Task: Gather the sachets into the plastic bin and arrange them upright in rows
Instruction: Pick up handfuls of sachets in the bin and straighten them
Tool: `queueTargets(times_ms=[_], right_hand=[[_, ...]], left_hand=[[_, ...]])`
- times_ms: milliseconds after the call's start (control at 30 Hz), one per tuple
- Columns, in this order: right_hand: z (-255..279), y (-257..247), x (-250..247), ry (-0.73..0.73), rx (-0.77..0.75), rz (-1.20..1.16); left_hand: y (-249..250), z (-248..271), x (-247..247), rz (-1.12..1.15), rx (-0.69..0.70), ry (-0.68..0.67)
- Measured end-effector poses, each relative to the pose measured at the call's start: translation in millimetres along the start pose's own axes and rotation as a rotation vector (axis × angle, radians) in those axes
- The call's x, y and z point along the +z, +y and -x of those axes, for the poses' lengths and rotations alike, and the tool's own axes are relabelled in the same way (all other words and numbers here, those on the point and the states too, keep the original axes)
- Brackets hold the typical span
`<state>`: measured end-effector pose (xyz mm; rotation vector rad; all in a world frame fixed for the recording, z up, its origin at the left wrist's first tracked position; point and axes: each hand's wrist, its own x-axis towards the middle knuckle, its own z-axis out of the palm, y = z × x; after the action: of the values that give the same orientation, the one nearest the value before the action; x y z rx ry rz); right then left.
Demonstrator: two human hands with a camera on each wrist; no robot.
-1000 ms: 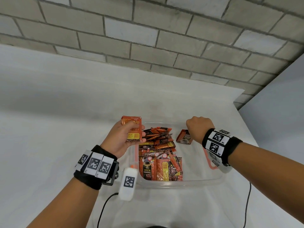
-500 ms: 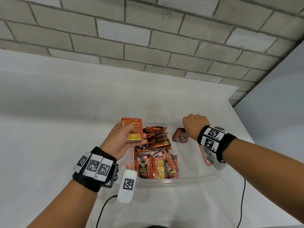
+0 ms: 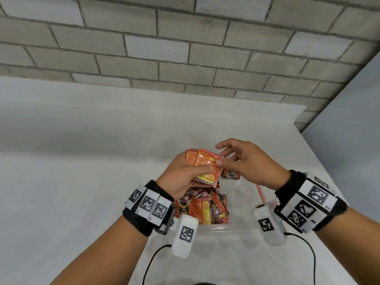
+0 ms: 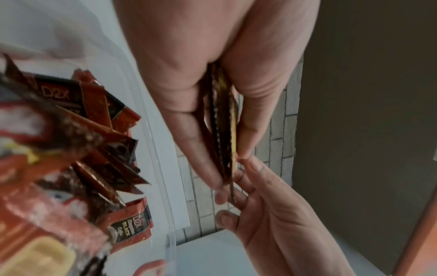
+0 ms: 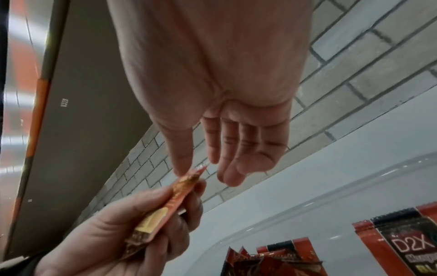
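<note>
While the near rim of the bin (image 3: pixel 230 228) sits just past your wrists, you are in the middle of squaring up a small stack before it goes in, or so the pose suggests. Inside the bin, against its left side, a packed row of sachets (image 3: pixel 205 208) stands more or less upright, some of them leaning; the right half of the bin looks mostly bare from the head view.

Above that row, over the bin's left-centre, your left hand (image 3: pixel 181 175) has its fingers and thumb curled round a thin stack of orange sachets (image 3: pixel 203 163), held on edge between thumb and fingers. Your right hand (image 3: pixel 248 163) meets it from the bin's right: thumb and forefinger nip the top corner of the stack, and the other fingers fan out loose and straight, holding nothing else.

Farther back, near the bin's far wall, one dark sachet (image 3: pixel 231 174) lies alone, apart from the row.

The next move, as I judge it, calls for you to even the stack's edges, lower it beside the standing row and press it in upright. The thin packets look slippery and floppy, so a firm grip low down would help keep them from fanning out. After that, the lone sachet at the bin's far end needs collecting.
</note>
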<state>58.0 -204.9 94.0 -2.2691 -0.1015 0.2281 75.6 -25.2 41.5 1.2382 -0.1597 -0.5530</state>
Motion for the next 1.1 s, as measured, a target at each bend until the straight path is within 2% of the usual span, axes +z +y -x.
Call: queueTargets(times_ms=[133,233,333,367,467,533,600,700,800,867,1000,1100], right_hand=[[4.3,6.7,-4.9,0.063,-0.018,-0.101],[8.4,11.8,-15.2,0.193,-0.064,-0.135],[16.3,14.0,-15.5,0.405,-0.196,-0.030],[18.5,13.7,-12.5,0.431,-0.265,0.049],[21.0,24.3,3.8,0.299,-0.401,0.281],[21.0,29.9,6.7,0.198,-0.375,0.330],[20.8,30.6,4.1,0.187,-0.338,0.294],[19.5,29.1,2.1,0.278,-0.120,0.097],[16.5,26.5,7.8,0.191,0.096,-0.205],[13.7,24.4,9.7,0.188,0.077,-0.326],[3.9,19.1,-0.5,0.276,-0.053,-0.212],[-0.6,11.1,-3.3,0.194,-0.068,-0.244]], left_hand=[[-0.2,-1.5,13.6,0.036,-0.013,-0.034],[0.5,-3.7,16.3,0.121,-0.093,0.011],[-1.4,-6.6,15.2,0.219,-0.126,0.039],[-1.3,-7.7,15.6,0.251,-0.125,0.038],[0.2,-10.1,19.7,0.317,-0.091,0.034],[1.1,-12.1,20.7,0.299,-0.059,0.071],[1.5,-14.0,19.5,0.261,-0.045,0.092],[2.6,-15.6,16.6,0.249,-0.041,0.110],[2.1,-17.8,18.1,0.234,-0.029,0.115],[1.7,-17.7,20.2,0.233,-0.025,0.100],[1.5,-16.7,19.8,0.232,-0.023,0.064],[-0.8,-18.0,18.7,0.223,-0.014,0.074]])
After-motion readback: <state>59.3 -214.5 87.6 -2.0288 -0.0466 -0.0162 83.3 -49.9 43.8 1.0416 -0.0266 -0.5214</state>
